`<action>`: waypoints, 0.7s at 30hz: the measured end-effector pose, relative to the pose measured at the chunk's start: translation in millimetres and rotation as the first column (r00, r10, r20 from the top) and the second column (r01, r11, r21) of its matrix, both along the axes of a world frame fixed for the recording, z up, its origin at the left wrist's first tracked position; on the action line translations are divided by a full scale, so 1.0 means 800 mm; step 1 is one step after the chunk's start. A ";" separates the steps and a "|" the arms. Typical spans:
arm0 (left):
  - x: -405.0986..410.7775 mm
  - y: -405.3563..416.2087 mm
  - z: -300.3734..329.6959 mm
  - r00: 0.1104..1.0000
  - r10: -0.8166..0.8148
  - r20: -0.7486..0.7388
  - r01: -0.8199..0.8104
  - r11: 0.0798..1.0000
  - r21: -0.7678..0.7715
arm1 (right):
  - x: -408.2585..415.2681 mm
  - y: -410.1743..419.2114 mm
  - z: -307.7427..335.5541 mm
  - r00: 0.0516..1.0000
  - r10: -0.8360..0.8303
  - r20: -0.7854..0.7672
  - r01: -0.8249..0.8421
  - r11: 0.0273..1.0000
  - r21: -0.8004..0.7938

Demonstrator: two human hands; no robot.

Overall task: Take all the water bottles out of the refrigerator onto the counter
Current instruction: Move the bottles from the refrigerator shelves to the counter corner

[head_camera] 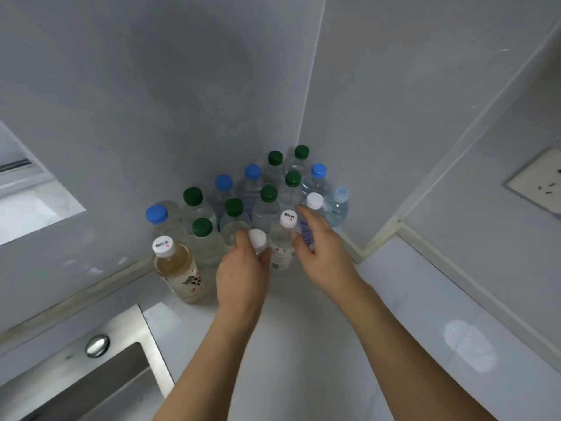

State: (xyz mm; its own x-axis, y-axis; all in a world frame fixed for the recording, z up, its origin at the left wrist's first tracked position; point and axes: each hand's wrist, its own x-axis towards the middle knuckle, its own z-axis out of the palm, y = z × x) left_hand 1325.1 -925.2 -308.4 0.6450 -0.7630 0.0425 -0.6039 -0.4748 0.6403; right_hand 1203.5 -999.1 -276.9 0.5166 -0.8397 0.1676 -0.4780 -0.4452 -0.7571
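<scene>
White counter corner crowded with bottles, both hands at the front row

White glossy counter [303, 344] runs into a corner of pale grey walls [151, 86]. Left of the bottle cluster lies a brushed steel sink [91, 372]; on the wall right of it sits a cream socket [540, 180]. The cluster of clear plastic bottles [252, 192], capped green, blue and white, stands upright and tightly packed in the corner. At its left front stands a tea-coloured bottle [179, 268]. Left hand [243, 268] curls round a white-capped bottle [258, 240] at the cluster's front. Right hand [321, 247] wraps a blue-labelled bottle [306, 229], just beside a white-capped, printed-label bottle [283, 244]
</scene>
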 end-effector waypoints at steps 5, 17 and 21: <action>-0.016 0.012 0.001 0.983 -0.019 0.181 0.035 0.996 -0.084 | -0.056 0.029 0.017 0.997 -0.082 0.005 0.083 0.996 -0.044; -0.212 0.010 0.013 0.747 -0.438 0.501 0.588 0.787 -0.187 | -0.280 0.124 0.048 0.878 -0.462 -0.121 0.459 0.887 -0.058; -0.313 0.031 0.026 0.625 -0.568 0.536 0.740 0.650 -0.174 | -0.370 0.187 0.070 0.794 -0.603 -0.081 0.597 0.798 -0.089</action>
State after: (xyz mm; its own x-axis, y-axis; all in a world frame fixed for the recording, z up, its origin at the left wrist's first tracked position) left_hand 1074.6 -900.2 -287.7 -0.1725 -0.8407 0.5132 -0.8880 0.3582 0.2882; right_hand 907.6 -849.7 -221.3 -0.0713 -0.9774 0.1991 -0.7342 -0.0836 -0.6737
